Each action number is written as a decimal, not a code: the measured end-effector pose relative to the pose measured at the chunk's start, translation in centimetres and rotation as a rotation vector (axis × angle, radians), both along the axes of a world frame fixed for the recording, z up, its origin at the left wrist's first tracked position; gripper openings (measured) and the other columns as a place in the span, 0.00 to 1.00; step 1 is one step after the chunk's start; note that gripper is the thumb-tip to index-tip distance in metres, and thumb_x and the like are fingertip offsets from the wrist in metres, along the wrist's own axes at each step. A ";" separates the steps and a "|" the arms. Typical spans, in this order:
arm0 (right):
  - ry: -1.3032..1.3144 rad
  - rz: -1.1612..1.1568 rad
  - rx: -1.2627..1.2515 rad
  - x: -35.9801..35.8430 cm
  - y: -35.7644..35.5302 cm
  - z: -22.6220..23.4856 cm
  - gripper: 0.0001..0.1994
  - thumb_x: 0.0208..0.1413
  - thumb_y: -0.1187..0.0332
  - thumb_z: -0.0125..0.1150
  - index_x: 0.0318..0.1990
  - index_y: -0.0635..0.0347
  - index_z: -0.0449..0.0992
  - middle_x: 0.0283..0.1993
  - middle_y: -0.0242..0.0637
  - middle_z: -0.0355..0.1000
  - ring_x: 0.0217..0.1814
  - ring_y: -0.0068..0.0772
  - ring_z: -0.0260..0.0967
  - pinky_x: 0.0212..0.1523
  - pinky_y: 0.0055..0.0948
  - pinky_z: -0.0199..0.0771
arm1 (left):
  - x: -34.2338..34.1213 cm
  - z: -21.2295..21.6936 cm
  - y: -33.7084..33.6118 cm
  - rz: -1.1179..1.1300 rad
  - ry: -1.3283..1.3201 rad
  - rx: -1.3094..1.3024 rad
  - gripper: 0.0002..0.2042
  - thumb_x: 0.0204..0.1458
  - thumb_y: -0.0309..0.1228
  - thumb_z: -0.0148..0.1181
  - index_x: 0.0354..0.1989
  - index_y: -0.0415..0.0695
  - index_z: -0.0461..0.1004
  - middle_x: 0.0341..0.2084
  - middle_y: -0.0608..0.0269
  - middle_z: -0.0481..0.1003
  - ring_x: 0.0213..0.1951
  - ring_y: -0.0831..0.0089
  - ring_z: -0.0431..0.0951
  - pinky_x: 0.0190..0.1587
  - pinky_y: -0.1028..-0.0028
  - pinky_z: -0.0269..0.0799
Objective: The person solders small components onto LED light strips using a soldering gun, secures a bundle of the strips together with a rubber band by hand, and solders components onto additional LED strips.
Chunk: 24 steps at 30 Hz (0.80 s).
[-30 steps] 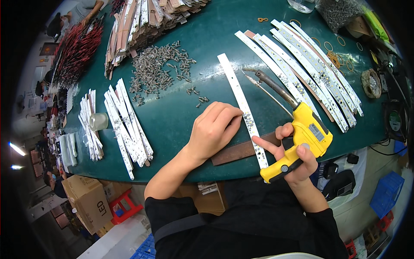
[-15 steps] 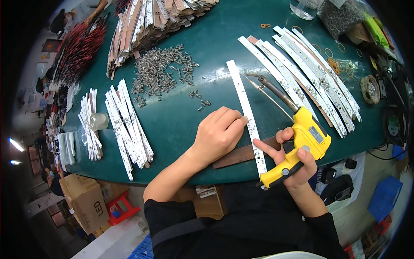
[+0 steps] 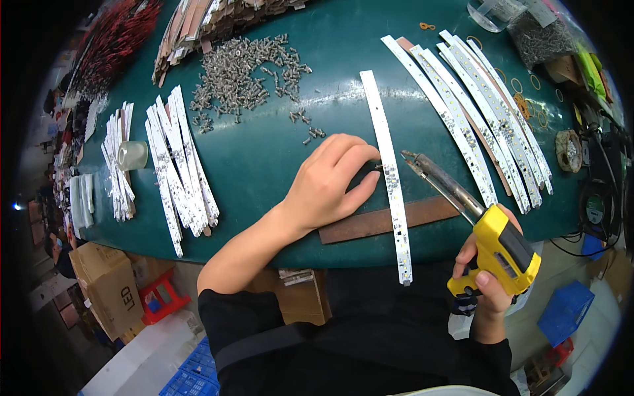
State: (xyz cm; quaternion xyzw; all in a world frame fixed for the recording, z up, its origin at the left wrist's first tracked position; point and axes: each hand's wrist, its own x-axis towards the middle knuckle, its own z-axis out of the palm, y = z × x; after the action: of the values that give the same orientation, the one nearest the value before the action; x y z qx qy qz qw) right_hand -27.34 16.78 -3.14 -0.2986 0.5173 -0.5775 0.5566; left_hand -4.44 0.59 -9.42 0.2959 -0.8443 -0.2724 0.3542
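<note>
A white LED strip board [image 3: 385, 142] lies lengthwise before me, its middle across a brown flat bar [image 3: 356, 226]. My left hand [image 3: 332, 177] is beside the board's left edge, thumb and forefinger pinched on a small metal screw-like part [image 3: 378, 167] at that edge. In my right hand [image 3: 490, 274] is a yellow soldering gun [image 3: 505, 254], held by its grip. Its dark tip hovers or rests just right of the board's middle; contact cannot be made out. Beyond my left hand lies a heap of screw-like metal parts [image 3: 234, 76], with several strays nearer.
LED strips [image 3: 472, 125] are fanned out at right, with rubber bands [image 3: 522, 105] and a small round pot [image 3: 568, 150] past them. More strips [image 3: 178, 171] lie at left near a clear tape roll [image 3: 133, 155]. Red-black wires [image 3: 122, 43] are bunched at far left.
My right hand has moved right, its finger leaving the board, and the soldering gun's tip has come nearer, to the board's middle. My left thumb and forefinger now show a small part between them.
</note>
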 end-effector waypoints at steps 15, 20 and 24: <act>0.035 0.148 0.088 0.0 -0.3 0.4 0.41 0.43 0.74 0.64 0.68 0.61 0.51 0.35 0.44 0.72 0.30 0.27 0.72 0.26 0.19 0.70 | 0.2 -0.3 -0.2 0.007 -0.111 -0.083 0.09 0.42 0.22 0.66 0.34 0.43 0.75 0.29 0.61 0.71 0.33 0.63 0.74 0.36 0.67 0.70; 0.057 0.153 0.117 0.2 -0.3 0.6 0.41 0.43 0.77 0.62 0.68 0.62 0.51 0.42 0.44 0.71 0.34 0.27 0.72 0.28 0.20 0.71 | 0.2 -0.3 -0.2 0.011 -0.119 -0.093 0.08 0.43 0.23 0.66 0.33 0.43 0.76 0.29 0.61 0.71 0.33 0.63 0.74 0.36 0.67 0.70; 0.085 0.250 0.038 -0.1 -0.5 0.6 0.41 0.43 0.77 0.62 0.68 0.62 0.52 0.40 0.44 0.71 0.33 0.28 0.72 0.27 0.21 0.71 | 0.1 -0.2 -0.2 0.018 -0.124 -0.088 0.08 0.43 0.23 0.66 0.33 0.43 0.76 0.29 0.61 0.71 0.33 0.62 0.74 0.36 0.67 0.70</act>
State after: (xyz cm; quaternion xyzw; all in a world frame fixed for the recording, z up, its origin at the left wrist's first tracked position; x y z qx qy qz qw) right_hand -27.43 16.29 -2.53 -0.3743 0.5102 -0.4804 0.6073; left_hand -4.31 0.44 -9.66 0.3038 -0.8730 -0.2128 0.3165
